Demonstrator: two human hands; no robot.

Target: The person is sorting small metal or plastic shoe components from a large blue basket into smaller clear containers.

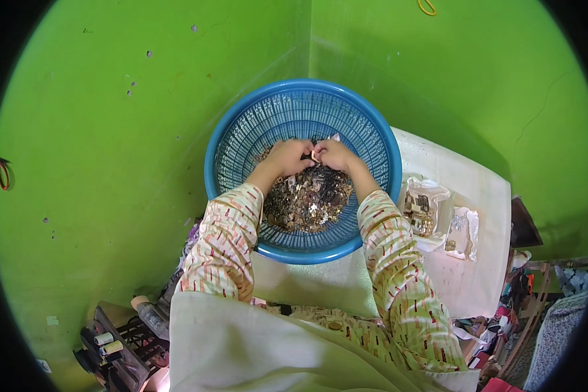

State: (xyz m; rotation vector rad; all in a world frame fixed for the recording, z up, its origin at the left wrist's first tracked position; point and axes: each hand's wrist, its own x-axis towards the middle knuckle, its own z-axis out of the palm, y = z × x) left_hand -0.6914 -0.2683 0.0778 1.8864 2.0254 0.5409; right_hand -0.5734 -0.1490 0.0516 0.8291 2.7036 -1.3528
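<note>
Both my hands are inside a large blue plastic basket (304, 253) with slotted walls. A heap of small mixed pieces (310, 199), brown, black, gold and silvery, lies over its bottom; they look like beads or trinkets, too small to name surely. My left hand (291, 157) is closed, its fingertips bent in above the heap, and what they grip is hidden. Close beside it, my right hand (334, 155) pinches a small pale yellowish piece (315, 157). The fingertips of the two hands nearly meet around this piece.
The basket rests on a white surface (464, 170). To its right stand a white container (431, 228) of small gold and dark pieces and a smaller paper-lined tray (462, 234). Green walls meet behind. Thread spools (111, 347) are at lower left, piled cloth (558, 333) at lower right.
</note>
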